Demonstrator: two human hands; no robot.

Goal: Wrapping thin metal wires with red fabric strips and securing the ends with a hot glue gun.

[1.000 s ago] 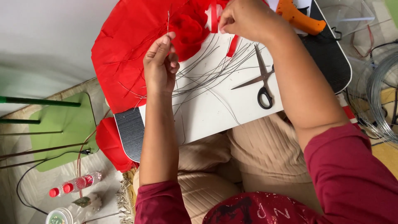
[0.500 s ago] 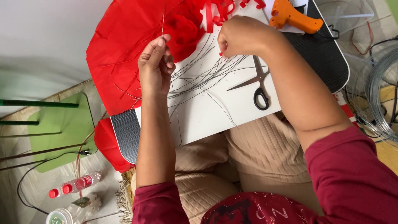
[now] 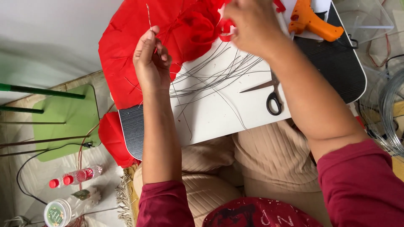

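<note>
A lap board serves as the surface (image 3: 219,122), white in the middle with dark ribbed ends, and is seen from above across the knees of a seated person in beige trousers and dark red sleeves.

The left hand (image 3: 151,63) is raised over the board's upper left part, fingers pinched shut on a thin wire (image 3: 148,14) that sticks up past the fingertips. Behind it a large sheet of red paper (image 3: 126,54) is spread over the board's top left corner and hangs past its edge.

The right hand (image 3: 250,25) is blurred at the top centre, fingers curled around a small red strip (image 3: 226,34); how firmly the strip is gripped cannot be told.

Between and below the two hands a loose fan of grey wires (image 3: 210,80) lies on the white surface. Black-handled scissors (image 3: 269,94) are laid just right of the wires, partly under the right forearm. An orange glue gun (image 3: 309,21) rests at the top right of the board.

On the floor to the left, a green mat (image 3: 63,122), a green rod (image 3: 42,90), a small bottle (image 3: 78,176) with a red cap and a black cable (image 3: 29,159) are seen. A coil of wire (image 3: 391,109) is seen at the far right edge.
</note>
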